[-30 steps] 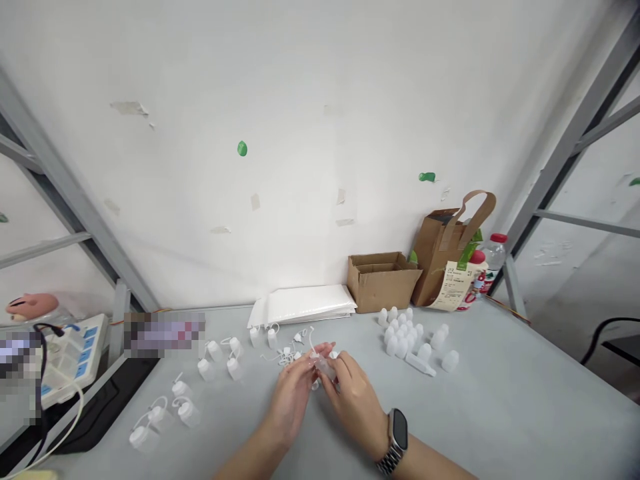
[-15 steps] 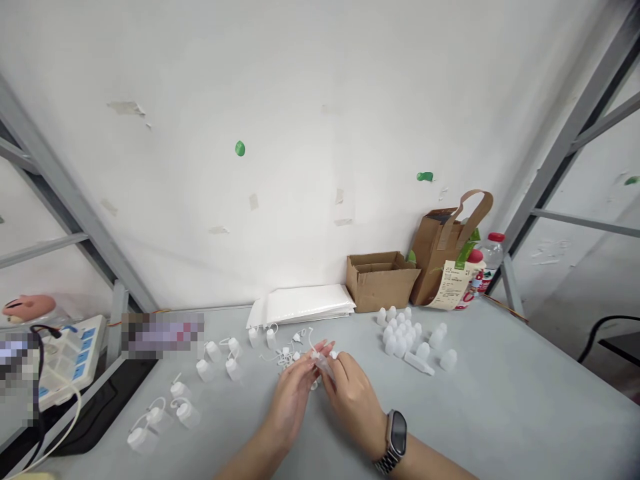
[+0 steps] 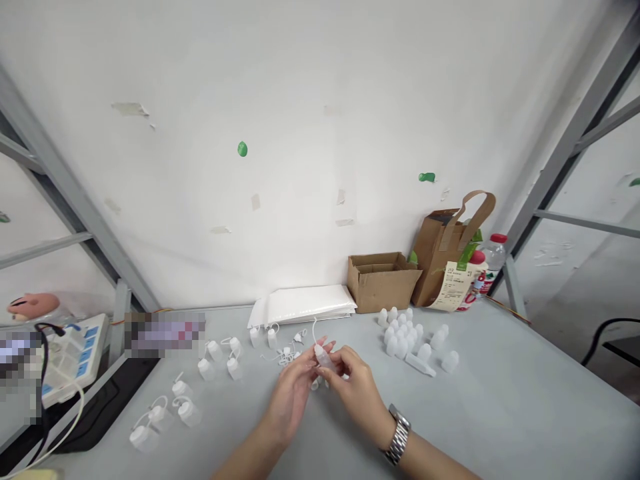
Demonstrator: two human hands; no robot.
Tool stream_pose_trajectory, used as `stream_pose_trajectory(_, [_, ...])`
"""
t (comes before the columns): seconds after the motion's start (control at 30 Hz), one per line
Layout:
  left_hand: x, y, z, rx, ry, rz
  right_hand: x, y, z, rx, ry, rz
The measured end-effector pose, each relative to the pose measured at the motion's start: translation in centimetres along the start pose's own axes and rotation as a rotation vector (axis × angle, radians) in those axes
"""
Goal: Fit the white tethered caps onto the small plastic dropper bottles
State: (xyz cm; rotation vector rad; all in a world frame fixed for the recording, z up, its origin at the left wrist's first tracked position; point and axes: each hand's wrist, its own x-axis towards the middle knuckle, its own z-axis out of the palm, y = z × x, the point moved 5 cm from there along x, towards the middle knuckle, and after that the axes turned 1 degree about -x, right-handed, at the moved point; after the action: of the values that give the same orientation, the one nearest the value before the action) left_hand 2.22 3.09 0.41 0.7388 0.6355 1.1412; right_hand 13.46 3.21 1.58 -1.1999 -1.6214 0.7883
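Note:
Between my two hands is a small translucent squeeze bottle (image 3: 325, 360) with a white cap and a thin strap sticking up from it. My left hand (image 3: 295, 390) is curled around its cap end. From the other side, my right hand (image 3: 357, 380) grips the bottle body with thumb and fingers; a watch is on that wrist. Just behind my left hand lies a tangle of white caps with straps (image 3: 287, 355). A few more white pieces show partly under my hands.
Several capped bottles (image 3: 189, 412) stand at the left. Uncapped bottles (image 3: 403, 337) cluster at the right, one lying down (image 3: 420, 365). Along the wall are white envelopes (image 3: 310, 303), a cardboard box (image 3: 383, 283), a paper bag (image 3: 433, 257) and a drink bottle (image 3: 493, 257).
My right hand has turned, and more of the bottle now shows between my hands. The bottle's cap and strap stand a little higher. The camera view has shifted slightly.

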Motion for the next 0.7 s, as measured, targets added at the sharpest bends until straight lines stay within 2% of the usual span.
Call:
stream_pose_trajectory(0.17, [-0.03, -0.17, -0.49, 0.012, 0.052, -0.013, 0.08, 0.7, 0.64, 0.248, -0.075, 0.121])
stream_pose_trajectory(0.3, [0.11, -0.4, -0.74, 0.008, 0.07, -0.016, 0.04, 0.58, 0.93, 0.324, -0.095, 0.154])
stream_pose_trajectory(0.7, [0.03, -0.86, -0.41, -0.08, 0.056, -0.058, -0.34, 0.49, 0.57, 0.076, -0.016, 0.054])
